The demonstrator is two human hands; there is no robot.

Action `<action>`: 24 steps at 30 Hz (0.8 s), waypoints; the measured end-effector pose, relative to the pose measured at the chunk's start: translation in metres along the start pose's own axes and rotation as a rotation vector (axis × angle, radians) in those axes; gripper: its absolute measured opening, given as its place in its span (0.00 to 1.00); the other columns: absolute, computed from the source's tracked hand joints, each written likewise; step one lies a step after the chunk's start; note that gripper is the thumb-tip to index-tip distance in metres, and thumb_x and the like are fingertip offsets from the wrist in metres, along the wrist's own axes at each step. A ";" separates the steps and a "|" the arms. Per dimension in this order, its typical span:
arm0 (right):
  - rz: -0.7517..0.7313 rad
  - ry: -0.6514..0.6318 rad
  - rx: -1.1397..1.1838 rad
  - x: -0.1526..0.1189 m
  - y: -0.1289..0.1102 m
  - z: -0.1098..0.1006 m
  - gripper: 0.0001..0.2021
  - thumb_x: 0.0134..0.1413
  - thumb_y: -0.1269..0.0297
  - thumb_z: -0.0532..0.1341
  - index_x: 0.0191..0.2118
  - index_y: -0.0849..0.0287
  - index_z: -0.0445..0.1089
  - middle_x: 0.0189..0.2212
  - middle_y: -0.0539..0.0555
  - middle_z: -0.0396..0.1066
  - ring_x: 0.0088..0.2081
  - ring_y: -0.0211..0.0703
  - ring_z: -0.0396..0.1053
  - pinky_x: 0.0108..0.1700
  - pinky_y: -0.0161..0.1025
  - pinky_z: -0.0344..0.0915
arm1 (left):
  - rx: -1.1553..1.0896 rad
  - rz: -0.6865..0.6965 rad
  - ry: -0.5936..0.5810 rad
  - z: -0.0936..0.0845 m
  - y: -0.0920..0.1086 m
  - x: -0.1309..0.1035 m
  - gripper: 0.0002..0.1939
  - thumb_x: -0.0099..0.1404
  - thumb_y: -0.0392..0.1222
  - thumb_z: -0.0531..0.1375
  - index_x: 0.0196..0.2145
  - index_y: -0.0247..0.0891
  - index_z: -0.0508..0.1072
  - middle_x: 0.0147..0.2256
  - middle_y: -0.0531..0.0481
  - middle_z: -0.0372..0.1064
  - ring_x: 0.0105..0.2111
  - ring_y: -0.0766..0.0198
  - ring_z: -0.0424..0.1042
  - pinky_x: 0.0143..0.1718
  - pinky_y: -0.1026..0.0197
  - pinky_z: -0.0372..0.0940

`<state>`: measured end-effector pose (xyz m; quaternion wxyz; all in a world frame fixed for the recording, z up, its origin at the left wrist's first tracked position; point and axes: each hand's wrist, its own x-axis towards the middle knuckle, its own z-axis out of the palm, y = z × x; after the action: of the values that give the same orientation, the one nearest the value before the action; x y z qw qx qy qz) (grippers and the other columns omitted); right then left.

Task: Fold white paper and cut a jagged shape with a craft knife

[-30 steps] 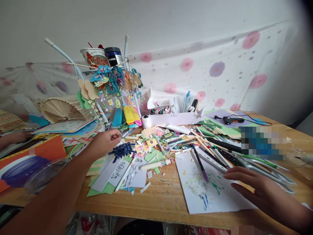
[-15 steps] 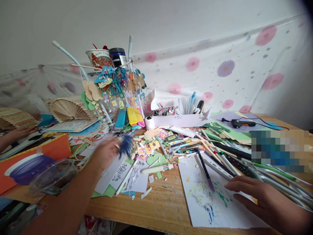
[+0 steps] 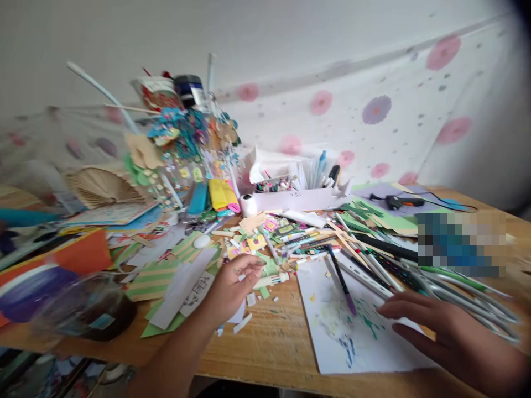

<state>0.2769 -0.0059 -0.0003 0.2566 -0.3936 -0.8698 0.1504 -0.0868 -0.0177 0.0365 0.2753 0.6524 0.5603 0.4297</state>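
Observation:
My left hand (image 3: 235, 281) is over the middle of the table, above paper scraps and a thick white multi-colour pen (image 3: 274, 279). Its fingertips are pinched together; whatever is between them, if anything, is too small to make out. My right hand (image 3: 442, 331) rests with fingers stretched out and slightly apart on the right part of a white sheet (image 3: 332, 342) stained with yellow, green and blue paint. A dark pen with a purple end (image 3: 342, 282) lies across that sheet, left of my right fingertips.
Pens and markers (image 3: 315, 240) are heaped behind the sheet. A clear plastic tub (image 3: 93, 309) and a purple bowl (image 3: 37, 293) stand at left. Further back are a white pen box (image 3: 294, 200), a hanging paper ornament (image 3: 186, 132) and a glue gun (image 3: 400, 202) with its cord.
My left hand has moved right and nearer to me; the dark blue tuft at its fingers is out of sight. My right hand stays on the sheet. The view has shifted slightly.

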 end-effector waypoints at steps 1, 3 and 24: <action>0.005 -0.095 -0.018 0.000 -0.003 -0.005 0.11 0.57 0.62 0.58 0.45 0.46 0.73 0.40 0.52 0.75 0.39 0.46 0.75 0.40 0.36 0.74 | 0.054 0.036 -0.044 0.001 0.002 0.008 0.08 0.58 0.43 0.58 0.34 0.39 0.74 0.37 0.46 0.73 0.41 0.55 0.71 0.45 0.54 0.64; 0.022 -0.206 -0.029 0.002 -0.009 -0.012 0.12 0.61 0.64 0.54 0.47 0.49 0.71 0.43 0.54 0.73 0.42 0.44 0.73 0.43 0.37 0.72 | 0.135 0.110 -0.095 0.005 0.002 0.027 0.07 0.57 0.41 0.59 0.34 0.41 0.74 0.42 0.46 0.71 0.47 0.54 0.67 0.51 0.53 0.58; 0.010 -0.419 -0.480 0.095 -0.026 0.029 0.10 0.58 0.62 0.55 0.40 0.58 0.70 0.29 0.56 0.73 0.30 0.46 0.70 0.32 0.38 0.61 | 0.373 0.359 -0.162 0.024 -0.047 0.052 0.08 0.59 0.47 0.60 0.24 0.44 0.72 0.27 0.53 0.73 0.30 0.60 0.71 0.33 0.60 0.63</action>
<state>0.1918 0.0476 0.0190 -0.0293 -0.4078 -0.9124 0.0199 -0.0890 0.0462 -0.0014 0.1137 0.8130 0.4814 0.3072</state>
